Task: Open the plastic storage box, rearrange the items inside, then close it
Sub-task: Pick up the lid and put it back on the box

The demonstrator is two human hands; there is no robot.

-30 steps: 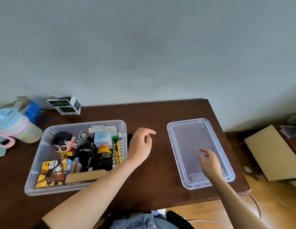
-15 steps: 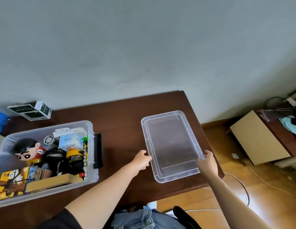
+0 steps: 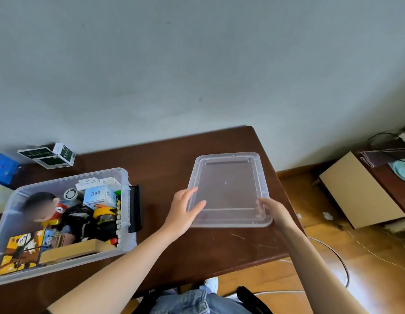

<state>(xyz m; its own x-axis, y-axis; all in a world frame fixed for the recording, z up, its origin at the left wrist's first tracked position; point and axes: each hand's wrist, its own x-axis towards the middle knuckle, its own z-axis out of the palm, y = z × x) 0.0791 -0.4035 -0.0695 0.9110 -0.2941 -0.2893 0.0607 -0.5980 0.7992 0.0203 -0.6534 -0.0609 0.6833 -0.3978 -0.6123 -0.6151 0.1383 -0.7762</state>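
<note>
I saw the clear plastic lid (image 3: 228,189) lying on the dark wooden surface (image 3: 169,159), near its right edge. My left hand (image 3: 183,211) gripped the lid's near-left edge, thumb on top, and my right hand (image 3: 272,210) pinched its near-right corner. The open storage box (image 3: 126,177), full of small items, sat well apart to the left.

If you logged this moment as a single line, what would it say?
stage: closing | left hand: grips clear lid near-left edge | right hand: grips near-right corner | storage box: open, full | lid: beside box
</note>
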